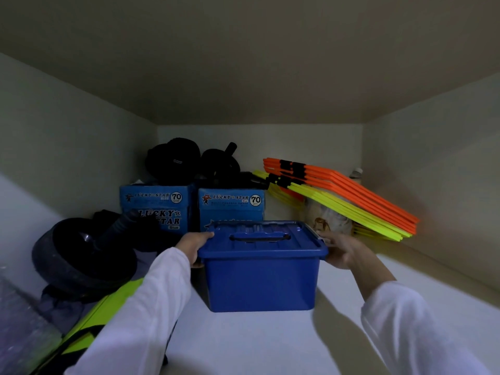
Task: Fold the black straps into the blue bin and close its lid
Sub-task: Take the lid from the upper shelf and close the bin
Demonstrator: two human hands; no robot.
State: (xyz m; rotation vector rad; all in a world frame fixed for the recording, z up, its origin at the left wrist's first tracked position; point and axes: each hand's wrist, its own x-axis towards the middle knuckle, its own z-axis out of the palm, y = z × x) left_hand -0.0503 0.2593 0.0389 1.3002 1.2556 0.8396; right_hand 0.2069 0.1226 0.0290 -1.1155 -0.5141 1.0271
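The blue bin (261, 282) stands on a white shelf (243, 342) inside a cupboard, its blue lid (262, 238) lying flat on top with the carry handle folded down. My left hand (192, 244) grips the bin's left rim, fingers curled over the lid edge. At the right rim, my right hand (342, 250) holds the other side. No black straps show; the bin's inside is hidden under the lid.
Two blue paper boxes (230, 208) stand behind the bin with black gear on top. A black wheel roller (81, 253) lies at the left. Orange and yellow flat hurdles (349, 196) lean at the back right. Yellow-green fabric (108, 315) lies front left.
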